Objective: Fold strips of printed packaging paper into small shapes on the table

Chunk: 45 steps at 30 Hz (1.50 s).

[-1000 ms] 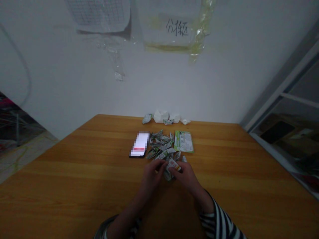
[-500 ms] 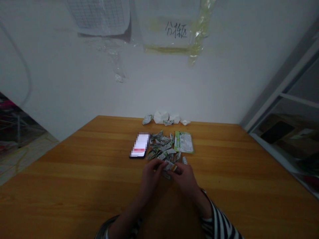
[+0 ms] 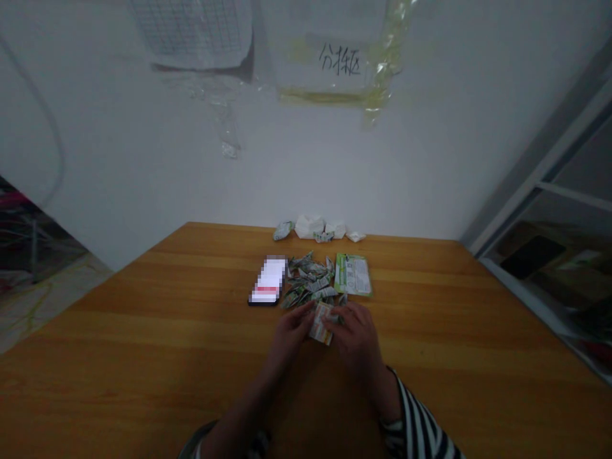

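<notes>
— How far along, d'you reckon?
— Well on, I'd say. Left hand (image 3: 292, 328) & right hand (image 3: 356, 331) pinch one printed slip (image 3: 321, 322) btwn closed fingertips, low over the table (image 3: 143, 331).
— The rest?
— Heap of folded slips (image 3: 308, 280) beside the phone (image 3: 268, 287) (looks done); green sheet (image 3: 352, 274) lies flat, untouched.

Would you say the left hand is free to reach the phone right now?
Likely yes: the phone lies just beyond the left hand with bare table between, though it holds a packet.
</notes>
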Available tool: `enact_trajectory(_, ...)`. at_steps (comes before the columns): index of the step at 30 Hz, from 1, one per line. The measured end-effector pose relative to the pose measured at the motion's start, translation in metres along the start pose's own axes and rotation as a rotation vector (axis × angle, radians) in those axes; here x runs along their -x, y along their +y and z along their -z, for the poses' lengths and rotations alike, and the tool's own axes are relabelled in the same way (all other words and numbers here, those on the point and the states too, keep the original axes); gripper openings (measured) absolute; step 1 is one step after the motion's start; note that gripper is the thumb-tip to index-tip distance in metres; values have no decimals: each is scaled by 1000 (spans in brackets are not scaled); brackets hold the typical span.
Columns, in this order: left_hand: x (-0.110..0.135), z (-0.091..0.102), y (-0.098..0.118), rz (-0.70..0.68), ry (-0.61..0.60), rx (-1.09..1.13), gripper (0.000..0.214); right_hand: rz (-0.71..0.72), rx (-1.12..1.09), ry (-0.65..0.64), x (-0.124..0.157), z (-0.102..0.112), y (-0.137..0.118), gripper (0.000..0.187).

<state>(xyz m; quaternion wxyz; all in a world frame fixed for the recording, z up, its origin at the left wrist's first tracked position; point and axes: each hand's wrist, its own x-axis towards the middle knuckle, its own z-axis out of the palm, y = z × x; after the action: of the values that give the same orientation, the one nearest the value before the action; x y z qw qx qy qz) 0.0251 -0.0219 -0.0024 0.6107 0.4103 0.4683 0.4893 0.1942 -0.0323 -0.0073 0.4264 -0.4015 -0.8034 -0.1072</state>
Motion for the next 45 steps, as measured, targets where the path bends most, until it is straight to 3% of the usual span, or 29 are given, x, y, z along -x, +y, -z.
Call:
enact_trajectory(5, -4, 7, 0, 0, 4, -61, 52, 25, -169, -140, -4, 5, 2, 13)
enact_trajectory(7, -2, 5, 2, -5, -36, -77, 49, -97, -275, -157, -5, 4, 1, 9)
enact_trajectory(12, 6, -4, 9, 21, -160, -49, 48, -543, -589, -149, -7, -2, 0, 21)
enact_trajectory(17, 9, -7, 11, 14, -256, 3, 49, -687, -716, -147, -6, -4, 5, 22)
enact_trajectory(23, 9, -10, 9, 17, -222, 31, 49, -737, -693, -108, -7, -4, 0, 27)
enact_trajectory(31, 8, -12, 3, 28, -195, 80, 51, -644, -634, -89, -9, -1, -1, 24)
enact_trajectory(45, 10, -12, 7, -5, -169, 62, 53, -631, -596, -87, -13, 4, -5, 26)
